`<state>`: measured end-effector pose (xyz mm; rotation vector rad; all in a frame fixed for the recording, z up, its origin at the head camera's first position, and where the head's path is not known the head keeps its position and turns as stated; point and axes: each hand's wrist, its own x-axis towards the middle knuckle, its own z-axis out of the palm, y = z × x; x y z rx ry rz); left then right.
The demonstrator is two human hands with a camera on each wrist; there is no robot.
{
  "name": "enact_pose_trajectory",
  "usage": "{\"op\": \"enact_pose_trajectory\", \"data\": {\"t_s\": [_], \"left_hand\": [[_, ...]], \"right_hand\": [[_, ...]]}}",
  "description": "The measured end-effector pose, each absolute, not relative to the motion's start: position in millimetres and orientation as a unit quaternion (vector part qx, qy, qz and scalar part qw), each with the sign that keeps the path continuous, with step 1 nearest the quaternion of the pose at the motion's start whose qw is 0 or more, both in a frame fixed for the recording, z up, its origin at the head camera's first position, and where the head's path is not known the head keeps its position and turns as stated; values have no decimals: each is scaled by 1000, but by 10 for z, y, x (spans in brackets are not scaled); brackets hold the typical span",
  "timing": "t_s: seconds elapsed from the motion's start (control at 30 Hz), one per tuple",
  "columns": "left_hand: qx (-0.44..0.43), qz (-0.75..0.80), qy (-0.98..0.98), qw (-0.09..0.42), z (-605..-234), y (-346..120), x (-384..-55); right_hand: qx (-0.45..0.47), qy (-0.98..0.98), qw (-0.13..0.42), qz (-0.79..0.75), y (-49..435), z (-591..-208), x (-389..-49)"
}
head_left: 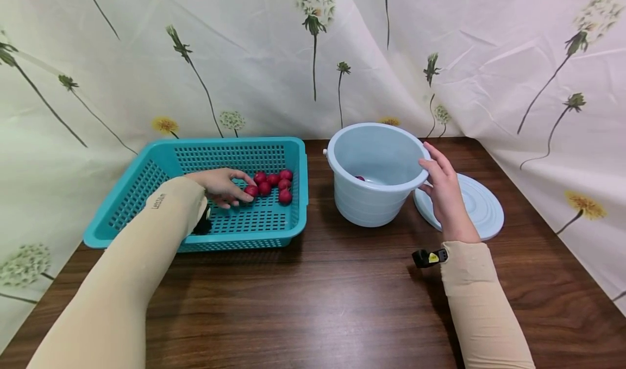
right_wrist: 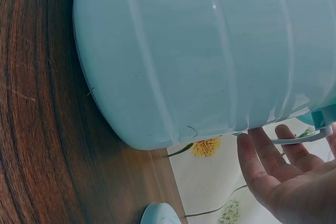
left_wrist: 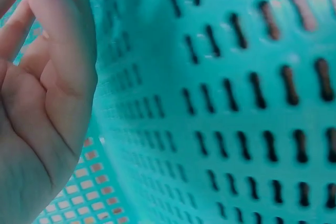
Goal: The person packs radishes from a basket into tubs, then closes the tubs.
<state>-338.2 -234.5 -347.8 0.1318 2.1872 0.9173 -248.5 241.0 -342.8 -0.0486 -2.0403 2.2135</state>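
Observation:
Within the turquoise basket, my left hand has its thumb and fingers around a small round red fruit. Several similar red fruits lie just right of it. In the left wrist view, the left hand is curved beside the basket wall, and what its fingertips touch is hidden. My right hand grips the right rim of a light blue bucket. One red fruit shows inside, partly hidden by the near rim. In the right wrist view, the fingers lie against the bucket's side near its handle.
A light blue round lid lies on the brown wooden table, behind and right of my right hand. A white cloth with a dandelion print hangs along the back and sides. Both wrists wear dark straps.

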Motion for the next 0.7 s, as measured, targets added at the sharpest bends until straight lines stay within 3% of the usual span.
{"op": "enact_pose_trajectory", "data": {"t_s": [0.23,0.7], "left_hand": [[84,382,850,354,-3314,-2360,-3345],[125,482,826,263,-2792,-2120,-3208]], "right_hand": [[-15,-677,63,733,2420,-3420,-2498],[-19,-677,55,734,2454,-3417,-2524]]}}
